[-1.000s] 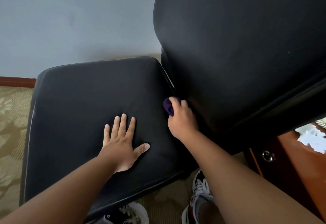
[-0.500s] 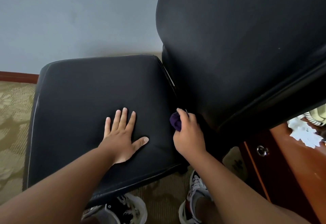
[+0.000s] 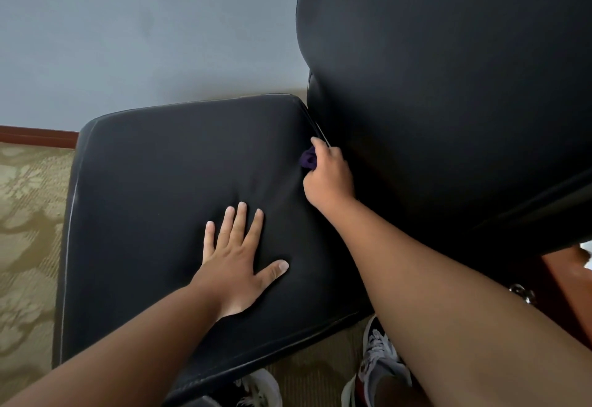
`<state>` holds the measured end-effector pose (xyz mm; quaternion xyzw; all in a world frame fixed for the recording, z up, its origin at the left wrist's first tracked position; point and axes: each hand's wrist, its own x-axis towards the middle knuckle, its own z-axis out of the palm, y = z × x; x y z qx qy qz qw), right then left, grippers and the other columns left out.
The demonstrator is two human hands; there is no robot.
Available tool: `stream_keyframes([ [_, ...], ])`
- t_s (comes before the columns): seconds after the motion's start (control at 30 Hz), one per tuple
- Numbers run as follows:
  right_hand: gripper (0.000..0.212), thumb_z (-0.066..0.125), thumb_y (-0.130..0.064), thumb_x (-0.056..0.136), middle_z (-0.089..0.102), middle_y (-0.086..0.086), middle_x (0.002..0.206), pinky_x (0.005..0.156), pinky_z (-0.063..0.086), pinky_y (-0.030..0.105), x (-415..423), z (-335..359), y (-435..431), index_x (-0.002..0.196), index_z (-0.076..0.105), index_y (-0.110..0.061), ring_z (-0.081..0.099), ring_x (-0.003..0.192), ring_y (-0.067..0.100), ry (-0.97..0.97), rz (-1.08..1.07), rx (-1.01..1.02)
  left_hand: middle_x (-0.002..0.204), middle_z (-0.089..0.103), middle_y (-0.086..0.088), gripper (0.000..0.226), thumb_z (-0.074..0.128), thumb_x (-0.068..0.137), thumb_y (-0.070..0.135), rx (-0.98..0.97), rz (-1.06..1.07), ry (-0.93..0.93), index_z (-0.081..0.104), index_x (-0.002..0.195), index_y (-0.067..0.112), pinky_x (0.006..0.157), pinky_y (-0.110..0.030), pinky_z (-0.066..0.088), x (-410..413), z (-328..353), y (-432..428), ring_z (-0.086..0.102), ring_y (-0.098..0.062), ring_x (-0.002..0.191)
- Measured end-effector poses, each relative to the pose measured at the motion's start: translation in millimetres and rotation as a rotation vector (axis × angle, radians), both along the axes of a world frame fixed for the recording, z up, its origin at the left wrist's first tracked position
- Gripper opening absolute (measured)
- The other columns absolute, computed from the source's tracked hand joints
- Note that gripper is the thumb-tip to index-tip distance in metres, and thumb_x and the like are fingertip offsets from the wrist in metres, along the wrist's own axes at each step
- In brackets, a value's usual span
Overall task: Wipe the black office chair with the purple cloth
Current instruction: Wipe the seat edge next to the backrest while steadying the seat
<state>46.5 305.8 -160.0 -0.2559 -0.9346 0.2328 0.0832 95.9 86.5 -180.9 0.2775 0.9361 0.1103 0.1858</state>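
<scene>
The black office chair fills the view: its seat cushion (image 3: 160, 188) lies at the centre left and its tall backrest (image 3: 448, 86) rises on the right. My left hand (image 3: 235, 256) rests flat on the seat with fingers spread. My right hand (image 3: 328, 176) grips the bunched purple cloth (image 3: 308, 158) in the crease where the seat meets the backrest. Only a small fold of the cloth shows beyond my fingers.
A grey wall (image 3: 144, 31) with a red-brown skirting board (image 3: 35, 133) stands behind the chair. Patterned beige carpet (image 3: 28, 230) lies to the left. A brown wooden cabinet (image 3: 567, 285) with a metal knob stands at the right. My shoes (image 3: 379, 365) are below the seat's front edge.
My right hand with the cloth has slid along the crease away from me, towards the seat's far corner. My left hand stays flat on the seat.
</scene>
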Motion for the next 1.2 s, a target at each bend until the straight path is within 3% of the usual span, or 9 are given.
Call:
stream_keyframes([
  [0.2,0.075,0.048,-0.011,0.090,0.039,0.009,0.145,0.100,0.042,0.041,-10.5,4.1,5.6,0.157,0.021,-0.032,0.048,0.123,0.033,-0.080,0.014,0.013,0.161,-0.038,0.001,0.100,0.011,0.081,0.083,-0.071,0.045,-0.008,-0.027,0.157,0.029,0.118,-0.044,-0.027,5.3,0.7,10.4,-0.044,-0.015,0.142],
  [0.43,0.078,0.052,-0.024,0.090,0.047,0.009,0.128,0.087,0.044,0.040,64.2,11.3,-0.8,0.158,0.014,-0.033,0.054,0.107,0.031,-0.165,0.140,0.162,0.164,-0.033,-0.003,0.099,0.012,0.084,0.081,-0.065,0.093,0.022,-0.024,0.158,0.026,0.119,-0.047,-0.024,12.6,2.2,20.7,-0.038,-0.019,0.146],
  [0.63,0.081,0.057,-0.020,0.090,0.041,0.005,0.138,0.088,0.048,0.037,119.4,-0.5,-7.7,0.158,0.016,-0.032,0.052,0.117,0.028,-0.074,0.103,0.106,0.165,-0.032,-0.003,0.099,0.012,0.084,0.081,-0.019,0.077,0.032,-0.022,0.159,0.026,0.121,-0.047,-0.023,12.3,0.9,14.8,-0.039,-0.018,0.146],
  [0.8,0.080,0.055,-0.008,0.086,0.041,0.004,0.144,0.100,0.046,0.046,80.2,-6.1,-7.5,0.156,0.025,-0.031,0.050,0.123,0.030,0.058,0.045,-0.076,0.164,-0.033,-0.002,0.098,0.012,0.084,0.080,-0.010,0.052,0.026,-0.022,0.159,0.027,0.120,-0.046,-0.024,10.6,1.8,10.5,-0.039,-0.018,0.146],
  [1.2,0.077,0.049,-0.007,0.087,0.040,0.011,0.144,0.102,0.041,0.036,-61.9,3.7,6.6,0.157,0.025,-0.027,0.050,0.124,0.034,0.029,0.045,-0.100,0.153,-0.046,0.006,0.103,-0.006,0.072,0.086,0.028,0.051,0.048,-0.028,0.156,0.030,0.108,-0.038,-0.038,9.8,-8.0,10.2,-0.057,-0.008,0.129],
])
